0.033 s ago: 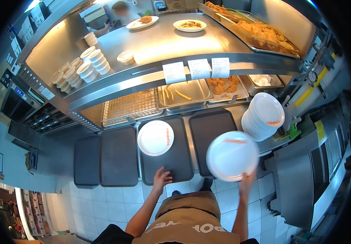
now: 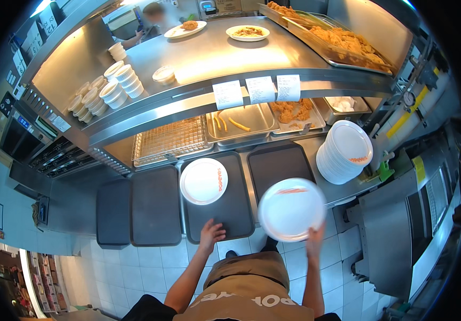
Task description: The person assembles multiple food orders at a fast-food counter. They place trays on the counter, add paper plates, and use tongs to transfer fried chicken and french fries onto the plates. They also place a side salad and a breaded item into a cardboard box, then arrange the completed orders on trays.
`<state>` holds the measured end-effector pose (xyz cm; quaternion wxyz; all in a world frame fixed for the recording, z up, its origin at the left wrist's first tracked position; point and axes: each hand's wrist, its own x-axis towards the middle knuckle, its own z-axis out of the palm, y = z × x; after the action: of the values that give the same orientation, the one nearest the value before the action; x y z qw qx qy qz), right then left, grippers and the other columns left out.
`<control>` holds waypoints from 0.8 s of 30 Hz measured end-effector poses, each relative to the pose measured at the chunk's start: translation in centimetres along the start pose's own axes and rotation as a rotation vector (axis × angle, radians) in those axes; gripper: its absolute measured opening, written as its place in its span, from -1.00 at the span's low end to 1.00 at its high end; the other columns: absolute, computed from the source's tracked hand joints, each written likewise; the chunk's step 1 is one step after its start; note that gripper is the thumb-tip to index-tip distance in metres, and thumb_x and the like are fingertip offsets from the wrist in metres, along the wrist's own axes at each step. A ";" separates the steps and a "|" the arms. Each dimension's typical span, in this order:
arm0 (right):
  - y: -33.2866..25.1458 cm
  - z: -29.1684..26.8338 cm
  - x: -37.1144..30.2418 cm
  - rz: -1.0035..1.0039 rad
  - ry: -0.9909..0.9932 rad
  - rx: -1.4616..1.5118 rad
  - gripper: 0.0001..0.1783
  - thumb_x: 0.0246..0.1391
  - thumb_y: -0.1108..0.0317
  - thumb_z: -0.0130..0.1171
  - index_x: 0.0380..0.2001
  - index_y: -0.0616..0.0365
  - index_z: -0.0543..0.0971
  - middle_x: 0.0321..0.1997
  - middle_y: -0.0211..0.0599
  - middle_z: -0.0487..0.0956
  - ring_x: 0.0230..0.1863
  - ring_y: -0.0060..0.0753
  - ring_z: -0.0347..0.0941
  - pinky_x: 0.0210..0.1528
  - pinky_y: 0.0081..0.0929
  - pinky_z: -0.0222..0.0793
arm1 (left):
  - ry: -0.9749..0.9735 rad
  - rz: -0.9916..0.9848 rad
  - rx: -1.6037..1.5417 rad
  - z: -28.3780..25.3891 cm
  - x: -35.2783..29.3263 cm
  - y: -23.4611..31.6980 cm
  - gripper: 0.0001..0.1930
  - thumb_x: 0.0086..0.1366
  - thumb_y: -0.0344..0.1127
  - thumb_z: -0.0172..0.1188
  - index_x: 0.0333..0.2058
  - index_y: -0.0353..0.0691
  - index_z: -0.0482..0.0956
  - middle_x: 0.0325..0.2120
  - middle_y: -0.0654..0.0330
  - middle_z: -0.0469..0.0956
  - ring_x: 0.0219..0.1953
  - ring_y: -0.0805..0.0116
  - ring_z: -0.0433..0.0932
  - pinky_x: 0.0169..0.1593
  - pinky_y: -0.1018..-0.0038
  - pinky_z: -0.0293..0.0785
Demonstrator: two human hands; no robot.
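My right hand [image 2: 315, 242] grips the lower right rim of a white round plate [image 2: 292, 211] with orange lettering. That plate is held up over the near part of a dark tray [image 2: 279, 163], partly hiding it. Fingers apart, my left hand [image 2: 212, 234] holds nothing and hovers at the near edge of another dark tray [image 2: 230, 214]. On that tray lies a second white plate [image 2: 201, 179], bare apart from its printed rim. A tall stack of white plates [image 2: 340, 152] stands beyond and to the right of the held one.
Two more dark trays [image 2: 155, 208] lie to the left. Beyond are a wire rack [image 2: 169, 139], a pan with a few fries [image 2: 252, 115] and fried chicken [image 2: 292, 111]. The upper shelf bears lidded cups [image 2: 114, 93], two plates of food and chicken pans [image 2: 342, 43]. Another person [image 2: 155, 21] is at the back.
My right hand has carried the plate slightly left and toward me. My left hand stays almost where it was.
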<state>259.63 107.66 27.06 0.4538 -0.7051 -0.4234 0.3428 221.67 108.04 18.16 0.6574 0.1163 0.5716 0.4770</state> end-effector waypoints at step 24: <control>-12.1 -11.8 30.7 -0.611 0.099 -0.478 -0.78 0.07 0.48 0.19 -0.18 0.07 0.61 -0.33 -0.32 0.59 -0.38 -0.35 0.51 -0.36 -0.38 0.41 | 0.463 0.360 0.361 -2.9 4.4 -2.9 -0.45 0.24 -0.64 -0.07 0.25 -0.38 0.26 0.06 -0.02 0.48 0.04 0.21 0.52 0.13 0.39 0.43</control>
<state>278.89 134.20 39.48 0.3779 -0.6481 -0.6593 0.0493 220.13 108.71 12.37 0.3846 0.2185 0.7510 0.4903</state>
